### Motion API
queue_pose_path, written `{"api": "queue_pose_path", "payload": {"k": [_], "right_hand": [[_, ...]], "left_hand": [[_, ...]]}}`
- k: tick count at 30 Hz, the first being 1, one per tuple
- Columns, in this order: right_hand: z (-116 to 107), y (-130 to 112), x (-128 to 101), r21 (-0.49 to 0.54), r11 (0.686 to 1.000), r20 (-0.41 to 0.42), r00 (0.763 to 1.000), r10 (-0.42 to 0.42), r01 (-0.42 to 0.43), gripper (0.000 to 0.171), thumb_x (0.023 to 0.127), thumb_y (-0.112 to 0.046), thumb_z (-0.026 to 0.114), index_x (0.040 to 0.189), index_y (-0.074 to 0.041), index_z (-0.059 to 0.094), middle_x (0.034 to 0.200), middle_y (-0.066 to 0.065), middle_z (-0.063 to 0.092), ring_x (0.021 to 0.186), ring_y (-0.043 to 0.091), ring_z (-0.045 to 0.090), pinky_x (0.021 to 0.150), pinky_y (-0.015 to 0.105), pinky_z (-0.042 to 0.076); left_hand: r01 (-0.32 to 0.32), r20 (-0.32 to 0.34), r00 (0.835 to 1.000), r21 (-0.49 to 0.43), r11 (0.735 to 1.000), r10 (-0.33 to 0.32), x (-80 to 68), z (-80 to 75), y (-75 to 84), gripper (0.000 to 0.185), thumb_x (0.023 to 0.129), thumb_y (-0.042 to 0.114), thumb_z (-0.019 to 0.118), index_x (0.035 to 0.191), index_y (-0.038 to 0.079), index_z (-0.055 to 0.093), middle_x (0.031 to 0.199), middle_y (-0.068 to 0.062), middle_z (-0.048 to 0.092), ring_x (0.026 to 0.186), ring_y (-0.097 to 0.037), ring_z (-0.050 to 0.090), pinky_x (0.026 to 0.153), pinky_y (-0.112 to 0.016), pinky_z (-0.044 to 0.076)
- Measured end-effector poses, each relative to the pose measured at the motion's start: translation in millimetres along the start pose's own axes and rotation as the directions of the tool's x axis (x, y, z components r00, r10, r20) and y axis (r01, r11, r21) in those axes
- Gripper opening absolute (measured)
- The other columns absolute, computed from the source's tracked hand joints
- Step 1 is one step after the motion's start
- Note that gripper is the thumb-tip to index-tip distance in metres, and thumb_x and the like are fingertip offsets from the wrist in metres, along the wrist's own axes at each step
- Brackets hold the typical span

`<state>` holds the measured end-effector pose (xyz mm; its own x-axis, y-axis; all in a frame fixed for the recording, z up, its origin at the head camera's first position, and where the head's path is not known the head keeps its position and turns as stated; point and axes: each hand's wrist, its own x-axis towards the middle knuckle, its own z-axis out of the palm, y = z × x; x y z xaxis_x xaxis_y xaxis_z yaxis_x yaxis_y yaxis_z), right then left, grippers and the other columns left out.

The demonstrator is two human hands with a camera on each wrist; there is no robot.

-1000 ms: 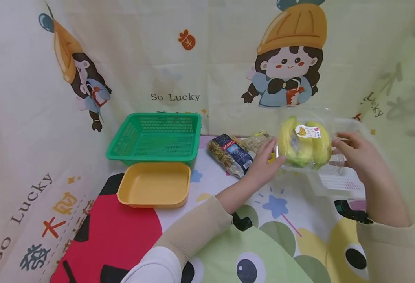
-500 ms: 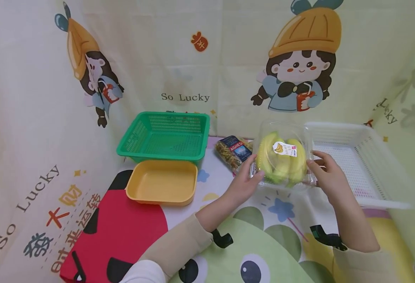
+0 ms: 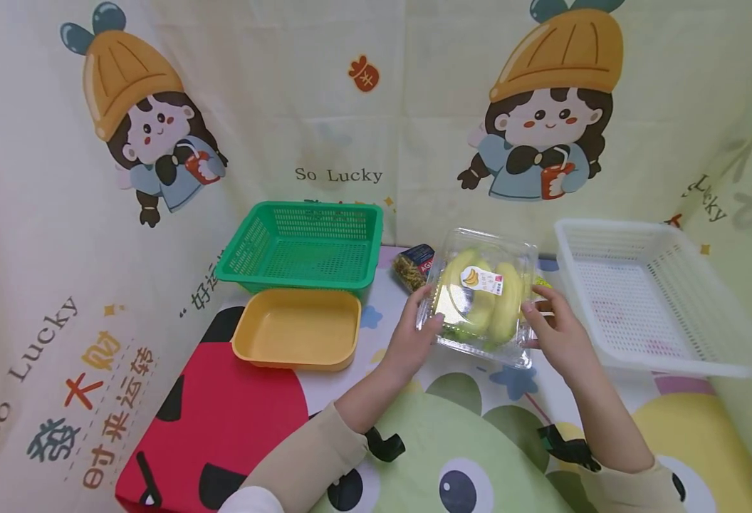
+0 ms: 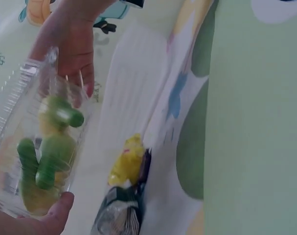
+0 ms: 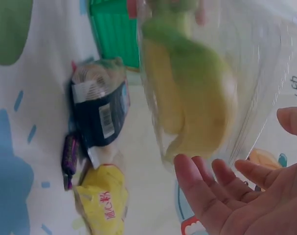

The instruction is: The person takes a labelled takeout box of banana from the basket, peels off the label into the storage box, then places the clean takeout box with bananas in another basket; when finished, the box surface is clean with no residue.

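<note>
A clear plastic box of bananas (image 3: 481,299) with a small white label is held above the table, between both hands. My left hand (image 3: 414,331) grips its left edge, thumb on the lid. My right hand (image 3: 552,331) holds its right edge. In the left wrist view the box of bananas (image 4: 40,147) shows green stems, with my left thumb (image 4: 57,213) at its lower corner and the right hand (image 4: 70,44) at its far end. In the right wrist view my right fingers (image 5: 207,191) lie beneath the box of bananas (image 5: 192,93).
A green basket (image 3: 305,246) stands at the back left, and a yellow tray (image 3: 295,335) sits in front of it. A white basket (image 3: 645,299) is on the right. A dark pasta bag (image 3: 414,262) and a yellow packet (image 5: 99,205) lie behind the box. Cartoon cloth walls enclose the table.
Both hands have carried the banana box leftward, away from the white basket, to the middle of the table. It now hides most of the pasta bag.
</note>
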<state>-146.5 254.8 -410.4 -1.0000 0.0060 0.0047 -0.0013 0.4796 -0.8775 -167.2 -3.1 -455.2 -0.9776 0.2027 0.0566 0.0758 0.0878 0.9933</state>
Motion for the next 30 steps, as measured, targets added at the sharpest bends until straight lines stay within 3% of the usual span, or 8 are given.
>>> {"api": "queue_pose_path", "payload": {"k": [3, 6, 9, 13, 17, 22, 25, 30], "right_hand": [[-0.3, 3.2, 6.6, -0.041, 0.998, 0.006, 0.999, -0.052, 0.052, 0.065, 0.103, -0.044, 0.044, 0.155, -0.011, 0.025, 0.138, 0.027, 0.043, 0.112, 0.035, 0.057, 0.075, 0.028, 0.059], [-4.1, 10.6, 18.4, -0.083, 0.991, -0.008, 0.995, -0.104, 0.103, 0.063, 0.104, -0.041, 0.044, 0.155, -0.009, 0.027, 0.144, 0.027, 0.04, 0.118, 0.042, 0.054, 0.093, 0.049, 0.054], [-10.6, 16.8, 30.6, -0.104, 0.985, -0.007, 0.991, -0.137, 0.135, 0.062, 0.105, -0.039, 0.044, 0.156, -0.01, 0.026, 0.152, 0.025, 0.035, 0.13, 0.049, 0.044, 0.101, 0.07, 0.037], [-17.7, 17.8, 43.2, -0.079, 0.984, 0.097, 0.984, -0.152, 0.16, 0.06, 0.105, -0.038, 0.042, 0.158, -0.015, 0.024, 0.159, 0.019, 0.03, 0.139, 0.048, 0.035, 0.104, 0.073, 0.031], [-16.7, 15.0, 53.8, -0.022, 0.982, 0.25, 0.952, -0.175, 0.186, 0.057, 0.106, -0.036, 0.041, 0.158, -0.021, 0.025, 0.161, 0.014, 0.029, 0.148, 0.045, 0.02, 0.105, 0.077, 0.024], [-4.1, 14.1, 58.8, 0.047, 0.984, 0.409, 0.896, -0.174, 0.17, 0.055, 0.106, -0.039, 0.039, 0.158, -0.031, 0.023, 0.166, 0.009, 0.016, 0.151, 0.046, 0.007, 0.107, 0.078, 0.02], [3.4, 17.3, 56.7, 0.111, 0.986, 0.457, 0.875, -0.162, 0.125, 0.056, 0.106, -0.04, 0.037, 0.159, -0.035, 0.018, 0.168, 0.006, 0.004, 0.151, 0.047, 0.002, 0.107, 0.078, 0.02], [12.6, 24.6, 54.1, 0.193, 0.977, 0.464, 0.87, -0.168, 0.086, 0.059, 0.107, -0.035, 0.038, 0.16, -0.029, 0.014, 0.168, 0.006, 0.0, 0.151, 0.047, -0.001, 0.108, 0.078, 0.012]], "left_hand": [[0.045, -0.002, 0.999, -0.056, 0.997, -0.045, 0.1, -13.1, -5.0, 0.05, 0.098, 0.037, 0.051, 0.145, 0.046, 0.037, 0.154, 0.01, 0.037, 0.098, -0.019, 0.058, 0.086, -0.042, 0.052], [0.082, 0.017, 0.997, -0.076, 0.994, -0.081, 1.1, -28.4, -5.8, 0.049, 0.099, 0.029, 0.048, 0.146, 0.04, 0.041, 0.154, 0.005, 0.038, 0.097, -0.02, 0.056, 0.086, -0.045, 0.054], [0.098, 0.066, 0.993, -0.073, 0.993, -0.093, 5.0, -44.2, -6.5, 0.05, 0.098, 0.023, 0.045, 0.147, 0.034, 0.043, 0.154, 0.0, 0.04, 0.116, -0.025, 0.057, 0.087, -0.047, 0.056], [0.096, 0.146, 0.985, -0.052, 0.994, -0.087, 10.6, -62.8, -7.8, 0.049, 0.099, 0.019, 0.041, 0.147, 0.029, 0.045, 0.15, -0.006, 0.045, 0.12, -0.029, 0.059, 0.081, -0.038, 0.057], [0.09, 0.238, 0.968, -0.029, 0.996, -0.08, 13.4, -76.4, -7.8, 0.052, 0.096, 0.017, 0.04, 0.147, 0.021, 0.045, 0.148, -0.009, 0.048, 0.117, -0.026, 0.059, 0.082, -0.036, 0.057], [0.032, 0.384, 0.923, 0.027, 0.999, -0.04, 15.6, -87.1, -10.4, 0.057, 0.092, 0.018, 0.04, 0.148, 0.011, 0.043, 0.147, -0.015, 0.046, 0.109, -0.021, 0.057, 0.084, -0.036, 0.055], [0.017, 0.442, 0.896, 0.055, 0.998, -0.04, 16.7, -90.6, -12.7, 0.056, 0.093, 0.02, 0.04, 0.149, 0.012, 0.042, 0.147, -0.016, 0.045, 0.11, -0.021, 0.056, 0.085, -0.036, 0.055], [0.006, 0.473, 0.881, 0.059, 0.998, -0.033, 18.2, -94.0, -17.1, 0.055, 0.095, 0.023, 0.039, 0.149, 0.012, 0.042, 0.147, -0.016, 0.045, 0.113, -0.022, 0.054, 0.088, -0.036, 0.053]]}}
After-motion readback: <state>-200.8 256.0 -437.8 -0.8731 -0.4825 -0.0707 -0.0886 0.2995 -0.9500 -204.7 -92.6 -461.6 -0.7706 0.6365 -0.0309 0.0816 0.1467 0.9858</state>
